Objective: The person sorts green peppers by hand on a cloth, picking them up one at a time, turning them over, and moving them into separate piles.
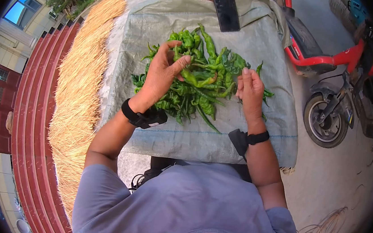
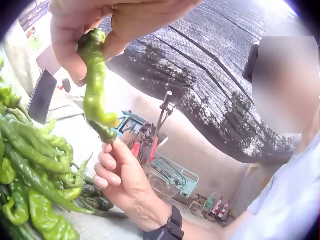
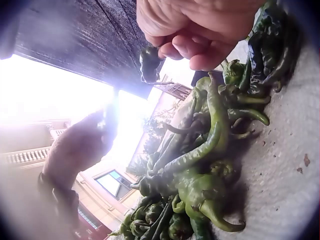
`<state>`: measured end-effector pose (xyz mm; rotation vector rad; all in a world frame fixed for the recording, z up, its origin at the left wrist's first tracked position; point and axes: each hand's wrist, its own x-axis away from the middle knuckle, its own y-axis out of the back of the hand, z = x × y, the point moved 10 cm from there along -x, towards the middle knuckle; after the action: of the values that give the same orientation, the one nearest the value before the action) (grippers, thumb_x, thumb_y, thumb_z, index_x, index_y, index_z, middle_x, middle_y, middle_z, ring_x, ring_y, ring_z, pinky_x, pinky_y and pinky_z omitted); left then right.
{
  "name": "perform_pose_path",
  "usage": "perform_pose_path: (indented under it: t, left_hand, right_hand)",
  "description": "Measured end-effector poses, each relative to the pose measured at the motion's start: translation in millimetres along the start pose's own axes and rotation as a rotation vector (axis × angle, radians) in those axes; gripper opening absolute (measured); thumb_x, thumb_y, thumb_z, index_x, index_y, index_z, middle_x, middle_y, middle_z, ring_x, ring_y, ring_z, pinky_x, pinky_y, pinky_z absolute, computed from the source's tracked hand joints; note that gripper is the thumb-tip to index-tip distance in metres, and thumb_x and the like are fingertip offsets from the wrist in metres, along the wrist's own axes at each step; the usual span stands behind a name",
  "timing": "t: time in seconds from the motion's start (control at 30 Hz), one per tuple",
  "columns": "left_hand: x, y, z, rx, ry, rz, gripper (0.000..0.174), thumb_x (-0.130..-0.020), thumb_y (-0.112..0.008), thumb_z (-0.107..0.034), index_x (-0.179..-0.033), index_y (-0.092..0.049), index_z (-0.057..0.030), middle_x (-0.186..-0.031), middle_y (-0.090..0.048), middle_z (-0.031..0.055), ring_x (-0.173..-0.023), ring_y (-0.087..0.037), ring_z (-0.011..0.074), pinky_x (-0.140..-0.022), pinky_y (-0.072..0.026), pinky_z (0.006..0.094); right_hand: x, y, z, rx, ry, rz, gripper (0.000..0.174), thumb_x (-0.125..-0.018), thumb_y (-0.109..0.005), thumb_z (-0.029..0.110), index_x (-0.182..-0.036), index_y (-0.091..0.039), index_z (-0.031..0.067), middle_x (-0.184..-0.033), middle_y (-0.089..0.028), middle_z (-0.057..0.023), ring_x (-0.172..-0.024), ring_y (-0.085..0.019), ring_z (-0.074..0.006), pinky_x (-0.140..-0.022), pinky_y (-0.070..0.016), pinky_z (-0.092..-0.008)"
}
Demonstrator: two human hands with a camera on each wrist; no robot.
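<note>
My left hand [image 1: 159, 75] pinches a curved green pepper [image 2: 96, 80] by its thick upper end, and it hangs down to a yellowish tip. Facing it, my right hand [image 1: 251, 90] has its fingers curled, with thumb and fingertips pinching a small dark green pepper [image 3: 149, 65]. In the left wrist view that dark pepper overlaps the lower end of the longer one. Beneath both hands lies a heap of green peppers [image 1: 207, 107], some long and twisted, others short and wrinkled. Part of the heap is hidden by my left hand in the head view.
A pale woven sheet [image 1: 170, 144] covers the surface under the heap. A black phone [image 1: 226, 11] lies at its far edge. To the right stands a red scooter [image 1: 309, 56]; on the left, straw [image 1: 79, 83] runs beside red steps [image 1: 37, 102].
</note>
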<state>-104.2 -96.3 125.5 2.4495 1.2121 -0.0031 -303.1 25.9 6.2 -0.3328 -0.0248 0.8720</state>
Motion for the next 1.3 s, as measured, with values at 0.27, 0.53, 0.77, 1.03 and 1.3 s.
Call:
perform_pose_path:
  t: [0.27, 0.53, 0.77, 1.03, 1.3]
  left_hand:
    - [-43.3, 50.6, 14.4, -0.083, -0.056, -0.225, 0.057, -0.093, -0.067, -0.033, -0.136, -0.047, -0.001, -0.113, -0.063, 0.0131, -0.086, -0.063, 0.0132, -0.06, -0.0501, 0.0251]
    - [-11.5, -47.5, 28.5, -0.54, -0.139, 0.343, 0.034, -0.085, -0.07, -0.013, -0.117, -0.063, -0.0085, -0.108, -0.063, 0.0108, -0.098, -0.06, 0.0287, -0.084, -0.0496, 0.037]
    - [-3.4, -80.1, 33.0, -1.018, -0.353, 0.354, 0.033, -0.081, -0.067, -0.008, -0.113, -0.061, -0.0081, -0.1, -0.059, 0.012, -0.094, -0.063, 0.0335, -0.075, -0.0524, 0.0433]
    - [13.5, -63.5, -13.6, -0.963, -0.422, 0.283, 0.036, -0.081, -0.067, -0.007, -0.114, -0.054, -0.0133, -0.101, -0.059, 0.0098, -0.08, -0.064, 0.035, -0.065, -0.0534, 0.0428]
    - [13.4, -67.5, -41.9, -1.047, -0.543, 0.265, 0.034, -0.081, -0.063, -0.001, -0.111, -0.057, -0.015, -0.108, -0.06, 0.0081, -0.082, -0.066, 0.0339, -0.063, -0.0539, 0.0439]
  right_hand:
    - [12.0, -30.4, 22.0, 0.24, 0.163, 0.155, 0.023, -0.098, -0.06, 0.025, -0.103, -0.064, 0.0039, -0.071, -0.063, -0.0003, -0.057, -0.054, -0.0035, -0.046, -0.042, -0.0209]
    - [2.6, -10.4, 7.9, 0.168, 0.083, 0.091, 0.018, -0.096, -0.058, 0.017, -0.106, -0.066, 0.0039, -0.073, -0.065, -0.0019, -0.054, -0.052, -0.0032, -0.046, -0.0401, -0.0209]
    - [4.6, -10.9, 9.0, 0.208, 0.09, 0.079, 0.013, -0.095, -0.058, 0.013, -0.102, -0.066, 0.0042, -0.068, -0.062, -0.0008, -0.053, -0.052, -0.0039, -0.046, -0.0394, -0.0217]
    - [10.1, -30.2, 12.6, 0.484, 0.227, 0.202, 0.022, -0.097, -0.058, 0.024, -0.099, -0.066, 0.003, -0.066, -0.061, -0.0067, -0.058, -0.059, -0.0129, -0.056, -0.0459, -0.0308]
    - [13.9, -27.1, 26.9, 0.386, 0.232, 0.209, 0.018, -0.098, -0.054, 0.018, -0.098, -0.065, 0.0032, -0.067, -0.061, -0.0046, -0.06, -0.059, -0.011, -0.056, -0.0456, -0.0276]
